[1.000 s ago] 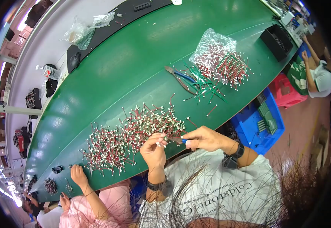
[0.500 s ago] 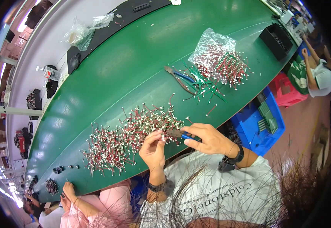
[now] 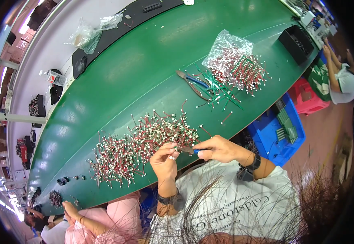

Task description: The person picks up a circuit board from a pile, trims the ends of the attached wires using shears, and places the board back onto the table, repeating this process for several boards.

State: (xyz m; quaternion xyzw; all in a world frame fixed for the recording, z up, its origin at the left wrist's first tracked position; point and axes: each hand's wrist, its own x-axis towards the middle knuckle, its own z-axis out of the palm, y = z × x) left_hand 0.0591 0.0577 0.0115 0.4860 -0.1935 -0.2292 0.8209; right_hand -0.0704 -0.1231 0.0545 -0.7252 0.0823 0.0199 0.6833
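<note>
My left hand (image 3: 164, 162) is closed in a pinch on a small part with white ends, mostly hidden by the fingertips. A pair of pliers (image 3: 186, 149) with blue handles is in my right hand (image 3: 222, 149), its fingers wrapped round the handles. The jaws point left and meet the small part at my left fingertips; whether they grip it I cannot tell. Just beyond both hands lies a wide heap of small red-wired parts with white ends (image 3: 148, 140).
Farther right lie a second pair of pliers (image 3: 193, 84), green strips (image 3: 219, 91) and a clear plastic bag (image 3: 228, 44) on more wired parts. A black bin (image 3: 295, 44) stands at the far right. A blue crate (image 3: 272, 130) sits below the table edge. A pink-sleeved co-worker (image 3: 91, 219) is at left.
My right hand has closed more tightly round the pliers, and the handles show less. Both hands stay near the same spot. The co-worker's hand at left has shifted left and down.
</note>
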